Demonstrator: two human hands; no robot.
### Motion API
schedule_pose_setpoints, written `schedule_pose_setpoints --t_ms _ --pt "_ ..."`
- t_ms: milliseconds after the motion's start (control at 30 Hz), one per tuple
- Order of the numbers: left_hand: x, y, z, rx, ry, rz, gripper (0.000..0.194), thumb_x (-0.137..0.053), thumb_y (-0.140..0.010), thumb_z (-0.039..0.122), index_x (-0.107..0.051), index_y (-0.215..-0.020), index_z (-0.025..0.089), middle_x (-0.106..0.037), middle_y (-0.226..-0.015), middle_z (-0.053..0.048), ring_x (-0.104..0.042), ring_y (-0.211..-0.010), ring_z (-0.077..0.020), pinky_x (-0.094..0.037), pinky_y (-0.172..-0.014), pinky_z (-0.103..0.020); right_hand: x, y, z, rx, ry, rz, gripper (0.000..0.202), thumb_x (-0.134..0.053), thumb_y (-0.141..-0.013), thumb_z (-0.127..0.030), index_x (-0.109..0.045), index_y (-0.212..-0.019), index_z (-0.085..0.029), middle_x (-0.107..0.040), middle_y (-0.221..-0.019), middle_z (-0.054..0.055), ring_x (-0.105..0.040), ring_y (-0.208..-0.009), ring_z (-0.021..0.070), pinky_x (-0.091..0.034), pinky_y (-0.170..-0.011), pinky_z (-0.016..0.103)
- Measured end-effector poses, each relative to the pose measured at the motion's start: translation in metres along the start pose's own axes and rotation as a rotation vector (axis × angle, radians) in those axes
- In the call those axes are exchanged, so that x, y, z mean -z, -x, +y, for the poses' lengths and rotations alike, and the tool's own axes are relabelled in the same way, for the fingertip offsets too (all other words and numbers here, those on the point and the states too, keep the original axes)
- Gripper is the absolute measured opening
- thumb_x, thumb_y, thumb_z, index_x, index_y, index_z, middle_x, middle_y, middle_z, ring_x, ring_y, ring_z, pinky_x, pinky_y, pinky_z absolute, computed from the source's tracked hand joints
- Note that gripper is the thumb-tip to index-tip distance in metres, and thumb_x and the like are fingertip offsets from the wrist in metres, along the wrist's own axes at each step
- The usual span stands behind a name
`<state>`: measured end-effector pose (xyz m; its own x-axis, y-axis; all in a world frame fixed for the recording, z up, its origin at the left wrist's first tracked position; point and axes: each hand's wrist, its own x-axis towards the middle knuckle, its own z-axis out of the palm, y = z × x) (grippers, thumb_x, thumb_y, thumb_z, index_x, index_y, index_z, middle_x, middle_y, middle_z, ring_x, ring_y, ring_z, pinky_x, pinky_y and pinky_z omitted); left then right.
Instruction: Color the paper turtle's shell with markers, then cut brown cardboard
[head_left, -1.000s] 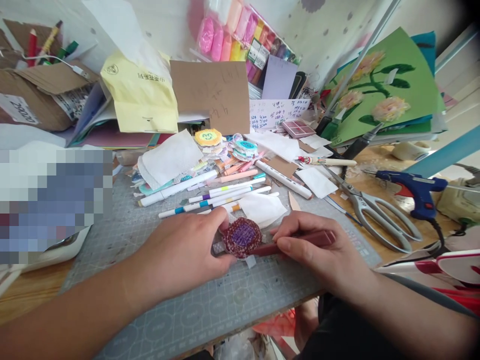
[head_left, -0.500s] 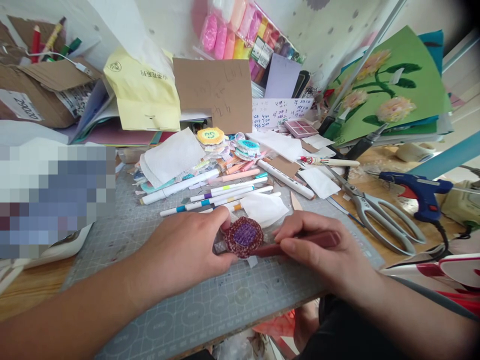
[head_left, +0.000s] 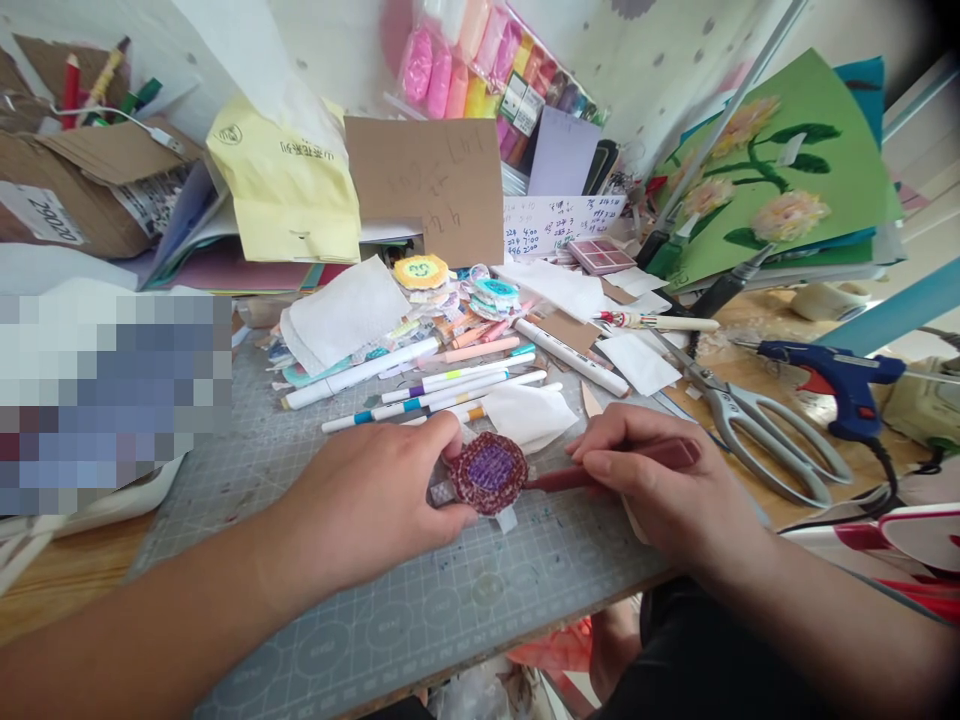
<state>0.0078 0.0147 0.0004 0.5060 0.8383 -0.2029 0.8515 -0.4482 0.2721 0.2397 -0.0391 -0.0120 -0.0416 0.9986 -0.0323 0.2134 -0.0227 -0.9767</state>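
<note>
A round paper disc (head_left: 491, 470) with a purple middle and a dark red-brown scalloped border lies over the grey cutting mat (head_left: 360, 620). My left hand (head_left: 375, 485) grips its left edge between thumb and forefinger. In my right hand (head_left: 660, 480) is a reddish-brown marker (head_left: 577, 478), held nearly level, its tip close to the disc's right edge. Whether the tip touches the disc I cannot tell. Bits of clear tape or film stick out from under the disc. Just behind it sits a crumpled white tissue (head_left: 529, 412).
Several white-barrelled markers (head_left: 457, 385) lie behind my hands, with paper scraps and decorated round badges (head_left: 420, 272) beyond. Metal scissors (head_left: 772, 430) and a blue glue gun (head_left: 832, 375) rest on the right. A cardboard box (head_left: 67, 190) stands at the back left.
My right hand has moved slightly right and up with the marker, drawing its tip back from the disc's lower edge to its right side. My left hand stays nearly still.
</note>
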Motion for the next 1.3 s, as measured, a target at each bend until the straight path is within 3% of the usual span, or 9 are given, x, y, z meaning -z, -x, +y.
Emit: schedule_pose_setpoints --t_ms 400,567,700,933,1167,1300 --pt "0.0 0.0 0.0 -0.006 0.014 0.005 0.03 -0.066 -0.069 0.05 -0.055 -0.089 0.03 -0.066 -0.073 0.003 -0.059 -0.061 -0.0231 -0.029 -0.052 -0.03 -0.006 0.0 -0.011 -0.011 0.053 -0.132 0.011 -0.064 -0.076 -0.027 -0.064 -0.067 -0.02 -0.063 -0.064 0.0 -0.054 -0.061 0.0147 -0.042 -0.056 0.024" --pt "0.0 0.0 0.0 0.007 0.015 -0.009 0.031 -0.064 -0.069 0.051 -0.056 -0.088 0.029 -0.066 -0.074 0.002 -0.06 -0.063 -0.0233 -0.03 -0.052 -0.031 -0.005 0.0 -0.01 0.007 0.106 -0.069 0.012 -0.063 -0.076 -0.026 -0.064 -0.065 -0.02 -0.064 -0.064 0.001 -0.057 -0.064 0.0166 -0.042 -0.056 0.025" --pt "0.004 0.0 0.003 0.012 0.008 -0.022 0.029 -0.064 -0.069 0.049 -0.055 -0.089 0.029 -0.067 -0.074 0.001 -0.061 -0.064 -0.024 -0.031 -0.053 -0.031 -0.007 0.002 -0.012 0.031 0.096 -0.136 0.011 -0.064 -0.076 -0.026 -0.064 -0.068 -0.02 -0.065 -0.064 0.001 -0.057 -0.061 0.0164 -0.043 -0.054 0.025" --pt "0.017 0.001 0.013 0.063 0.015 -0.121 0.026 -0.06 -0.072 0.046 -0.054 -0.089 0.027 -0.068 -0.078 -0.002 -0.063 -0.069 -0.0265 -0.033 -0.055 -0.031 0.0 -0.001 -0.006 -0.005 -0.012 -0.014 0.017 -0.067 -0.079 -0.03 -0.063 -0.064 -0.022 -0.065 -0.06 0.002 -0.065 -0.067 0.0212 -0.046 -0.056 0.027" --pt "0.017 0.003 0.013 0.059 0.0 -0.119 0.026 -0.058 -0.074 0.046 -0.057 -0.092 0.027 -0.069 -0.079 -0.003 -0.063 -0.07 -0.0268 -0.033 -0.055 -0.031 0.0 -0.001 -0.004 0.044 0.05 0.009 0.016 -0.07 -0.08 -0.033 -0.066 -0.069 -0.022 -0.064 -0.062 0.0 -0.056 -0.06 0.0162 -0.043 -0.053 0.025" --pt "0.012 0.003 0.01 0.019 -0.018 -0.072 0.026 -0.056 -0.074 0.044 -0.057 -0.093 0.027 -0.07 -0.081 -0.003 -0.064 -0.074 -0.029 -0.034 -0.056 -0.032 -0.011 0.001 -0.014 0.075 0.085 -0.128 0.009 -0.069 -0.08 -0.029 -0.068 -0.074 -0.021 -0.068 -0.068 0.001 -0.059 -0.061 0.0162 -0.045 -0.054 0.024"
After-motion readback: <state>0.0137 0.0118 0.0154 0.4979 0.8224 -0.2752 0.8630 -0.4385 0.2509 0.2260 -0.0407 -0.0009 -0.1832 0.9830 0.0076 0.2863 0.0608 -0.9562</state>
